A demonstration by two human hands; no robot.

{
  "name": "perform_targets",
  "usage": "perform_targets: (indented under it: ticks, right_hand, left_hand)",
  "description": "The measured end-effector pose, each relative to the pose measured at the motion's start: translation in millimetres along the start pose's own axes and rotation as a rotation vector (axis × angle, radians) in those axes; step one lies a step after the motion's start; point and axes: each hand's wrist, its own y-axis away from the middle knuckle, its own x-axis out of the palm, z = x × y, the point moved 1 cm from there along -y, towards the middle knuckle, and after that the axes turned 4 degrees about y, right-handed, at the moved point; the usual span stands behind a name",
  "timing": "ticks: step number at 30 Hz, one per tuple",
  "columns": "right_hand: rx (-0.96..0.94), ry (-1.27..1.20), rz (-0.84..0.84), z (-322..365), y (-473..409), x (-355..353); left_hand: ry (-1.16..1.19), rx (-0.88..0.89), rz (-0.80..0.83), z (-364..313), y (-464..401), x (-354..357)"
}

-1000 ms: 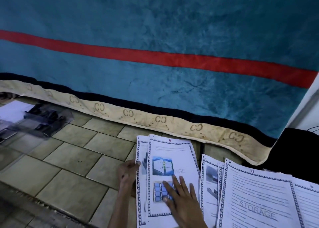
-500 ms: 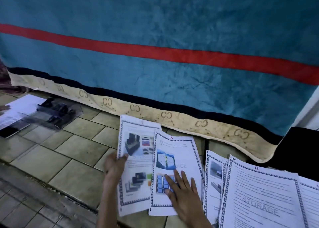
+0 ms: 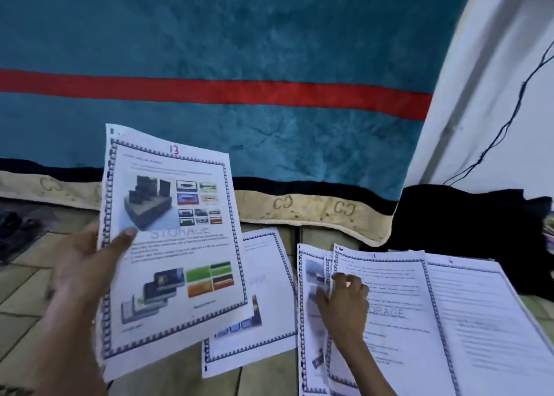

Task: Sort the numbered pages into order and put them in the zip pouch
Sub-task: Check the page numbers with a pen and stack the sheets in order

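Note:
My left hand (image 3: pixel 87 269) holds a printed page marked 13 (image 3: pixel 177 245) up off the floor, thumb on its left edge. Partly under it, another page (image 3: pixel 269 293) lies flat on the tiles. To the right lies a fanned stack: a page marked 11 (image 3: pixel 389 311) on top, a picture page (image 3: pixel 311 305) peeking out on its left and a text page (image 3: pixel 479 320) on its right. My right hand (image 3: pixel 344 302) rests on the left edge of page 11, fingers curled at the sheets' edges. The zip pouch is out of sight.
A teal blanket (image 3: pixel 239 36) with a red stripe and a beige border hangs down to the tiled floor (image 3: pixel 24 290) behind the pages. Black cloth (image 3: pixel 467 221) lies at the right by a white wall with a dangling wire. Dark items sit at the far left.
My left hand has lifted page 13 off the floor and toward me. My right hand left the page with the blue pictures and moved right onto the stack with page 11. The view swung right.

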Motion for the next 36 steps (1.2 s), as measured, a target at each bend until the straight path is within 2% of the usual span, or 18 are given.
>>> perform_targets:
  ticks: [3,10,16,19,23,27,31,33,36]
  right_hand:
    - [0.155,0.109,0.18,-15.3,-3.8,-6.9]
    - [0.111,0.255,0.304,-9.4,-11.1,-12.0]
    - [0.229,-0.374,0.266,-34.8,-21.8,-46.5]
    - [0.387,-0.65,0.219,-62.5,-25.0,-76.0]
    - [0.447,-0.72,0.194,-93.5,-23.0,-106.2]
    - [0.428,-0.812,0.178,-86.9,-17.5,-127.0]
    - [0.167,-0.521,0.194,-73.8,-18.3,-106.4]
    - [0.059,-0.447,0.317,-64.8,-10.8,-89.2]
    - [0.068,-0.548,0.527,-50.3,6.1,-67.6]
  left_hand:
    - [-0.088,0.005,0.104,2.5,-1.1,35.8]
    - [-0.085,-0.173,0.326,38.6,2.3,76.5]
    - [-0.023,-0.285,0.499,51.2,9.7,97.0]
    - [0.026,-0.299,0.534,54.6,14.6,111.7]
    - [0.026,-0.243,0.553,54.3,22.5,142.0]
    - [0.008,-0.278,0.668,65.2,45.7,192.8]
    - [0.01,-0.4,0.848,88.0,74.6,235.2]
    - [0.031,-0.498,0.835,94.4,84.8,248.1]
    - [0.105,-0.57,0.876,98.8,91.9,258.5]
